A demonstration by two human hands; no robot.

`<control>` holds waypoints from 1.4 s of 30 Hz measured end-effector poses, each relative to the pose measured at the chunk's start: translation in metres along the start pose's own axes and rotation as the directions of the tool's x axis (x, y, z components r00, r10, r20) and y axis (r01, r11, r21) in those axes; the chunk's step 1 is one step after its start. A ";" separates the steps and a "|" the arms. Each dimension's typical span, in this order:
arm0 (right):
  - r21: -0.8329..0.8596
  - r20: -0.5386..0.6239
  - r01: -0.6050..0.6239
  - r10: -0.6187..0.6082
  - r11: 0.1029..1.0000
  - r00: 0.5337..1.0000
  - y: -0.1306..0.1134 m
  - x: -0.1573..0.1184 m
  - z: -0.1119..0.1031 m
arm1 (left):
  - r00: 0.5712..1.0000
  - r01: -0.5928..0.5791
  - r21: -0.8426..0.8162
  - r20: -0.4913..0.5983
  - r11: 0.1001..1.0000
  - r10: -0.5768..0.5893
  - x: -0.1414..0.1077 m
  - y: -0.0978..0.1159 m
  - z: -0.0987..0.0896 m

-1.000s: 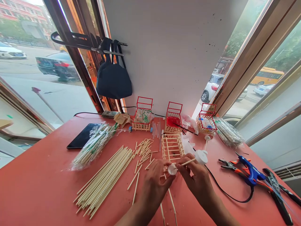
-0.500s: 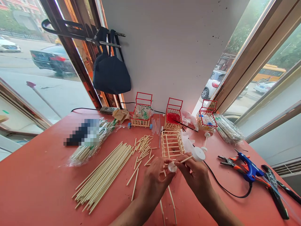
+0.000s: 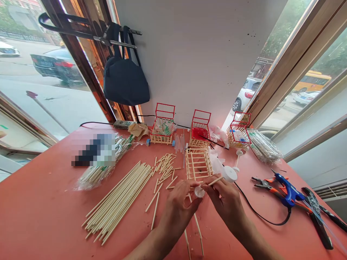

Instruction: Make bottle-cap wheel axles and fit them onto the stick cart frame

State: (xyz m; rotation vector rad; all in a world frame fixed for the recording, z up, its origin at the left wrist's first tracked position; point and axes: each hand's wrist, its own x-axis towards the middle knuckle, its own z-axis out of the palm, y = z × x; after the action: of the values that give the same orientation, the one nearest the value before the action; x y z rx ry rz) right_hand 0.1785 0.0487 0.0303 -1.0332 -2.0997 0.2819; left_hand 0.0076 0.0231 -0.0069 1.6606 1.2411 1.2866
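Between the thumb and fingers of my left hand (image 3: 177, 202) is a small white plastic cap (image 3: 200, 191). My right hand (image 3: 226, 200) pinches a short wooden stick (image 3: 217, 181), its near end at the cap. Whether the stick sits inside the cap is hidden by my fingertips. Beyond the stick's far end is a white round piece (image 3: 230, 173); I cannot tell if they are joined. Just past my hands stands a frame of wooden sticks (image 3: 199, 163). Two long thin sticks (image 3: 198, 225) extend toward me below my hands.
Long sticks (image 3: 119, 202) and short cut sticks (image 3: 165, 166) lie to the left. On the right are a blue glue gun (image 3: 291, 191) with its cable and pliers (image 3: 261, 183). Red-rimmed stick baskets (image 3: 162, 135) line the back, beside bagged sticks (image 3: 264, 146).
My hands keep nearly the same pose on the cap and stick. The view has shifted slightly, and the white round piece now shows a little farther from my right hand.
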 end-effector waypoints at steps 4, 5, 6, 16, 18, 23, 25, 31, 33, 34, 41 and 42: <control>-0.022 0.006 0.004 -0.004 1.000 1.000 0.000 0.000 0.000 | 1.000 -0.008 0.004 0.004 1.000 0.008 0.000 0.001 0.000; -0.023 0.009 0.005 -0.004 1.000 1.000 -0.001 0.000 0.000 | 1.000 -0.010 0.006 0.003 1.000 0.010 0.000 0.001 0.000; -0.022 0.013 0.006 -0.006 1.000 1.000 -0.001 0.000 0.000 | 1.000 -0.014 0.008 0.002 1.000 0.014 0.001 0.001 0.000; -0.011 0.058 0.022 -0.021 1.000 0.998 -0.004 0.002 -0.003 | 1.000 -0.007 -0.016 -0.008 1.000 0.006 0.000 -0.003 0.001; 0.009 0.062 0.015 -0.016 1.000 0.998 -0.004 0.001 -0.003 | 1.000 -0.010 -0.023 -0.005 1.000 0.009 0.000 -0.002 0.000; 0.007 0.083 0.014 -0.014 1.000 0.996 -0.004 -0.001 -0.003 | 1.000 -0.028 -0.051 0.001 0.998 0.028 0.002 0.000 -0.002; 0.004 0.095 0.008 -0.008 1.000 0.995 -0.004 -0.002 -0.003 | 1.000 -0.019 -0.052 0.004 0.998 0.019 0.002 0.000 -0.002; 0.002 0.098 0.002 -0.003 1.000 0.995 -0.005 -0.003 -0.003 | 1.000 0.001 -0.042 0.027 0.999 0.000 0.003 0.001 -0.003; 0.000 0.100 0.000 0.000 1.000 0.995 -0.006 -0.002 -0.003 | 0.999 0.006 -0.044 0.033 0.999 -0.005 0.003 0.001 -0.003; 0.000 0.101 -0.001 0.001 1.000 0.995 -0.006 -0.002 -0.003 | 0.999 0.009 -0.045 0.034 0.999 -0.007 0.003 0.002 -0.003; -0.010 0.093 0.003 -0.002 1.000 0.996 -0.006 -0.002 -0.003 | 1.000 0.005 -0.046 0.029 0.999 -0.004 0.002 0.002 -0.002; -0.015 0.095 0.003 -0.002 1.000 0.996 -0.005 -0.002 -0.003 | 1.000 0.006 -0.049 0.026 0.999 -0.005 0.002 0.002 -0.002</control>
State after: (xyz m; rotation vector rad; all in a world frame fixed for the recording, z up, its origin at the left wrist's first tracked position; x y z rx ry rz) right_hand 0.1787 0.0430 0.0339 -1.0447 -2.1907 0.3195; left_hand 0.0065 0.0248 -0.0037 1.6336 1.1888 1.2784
